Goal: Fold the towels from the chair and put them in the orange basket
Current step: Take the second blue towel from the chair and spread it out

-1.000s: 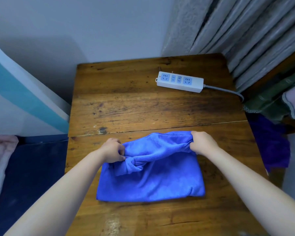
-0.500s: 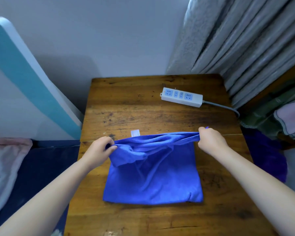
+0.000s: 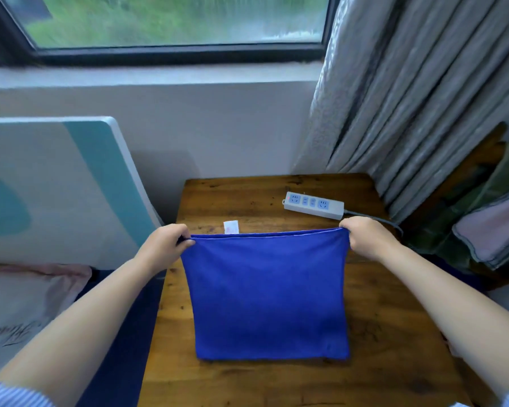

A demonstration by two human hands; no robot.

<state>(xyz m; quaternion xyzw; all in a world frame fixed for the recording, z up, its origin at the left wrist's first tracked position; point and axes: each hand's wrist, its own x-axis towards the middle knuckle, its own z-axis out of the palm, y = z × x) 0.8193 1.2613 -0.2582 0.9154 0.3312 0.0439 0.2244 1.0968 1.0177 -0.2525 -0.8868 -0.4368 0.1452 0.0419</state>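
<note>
both hands pinch the top corners of the blue towel point(image 3: 266, 292): left hand point(image 3: 165, 245) at the left corner, right hand point(image 3: 365, 237) at the right. top edge is pulled taut and raised; lower edge rests on the wooden table point(image 3: 379, 348). white tag point(image 3: 230, 226) sticks up behind the top edge. power strip point(image 3: 313, 205) lies beyond it on the table. more towels point(image 3: 488, 230) hang at right.

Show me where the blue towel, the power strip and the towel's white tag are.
blue towel point(image 3: 268, 295): head view, middle of its flat front face.
power strip point(image 3: 313, 204): head view, top face between the sockets.
white tag point(image 3: 231, 226): head view, centre of the tag above the towel's upper edge.
</note>
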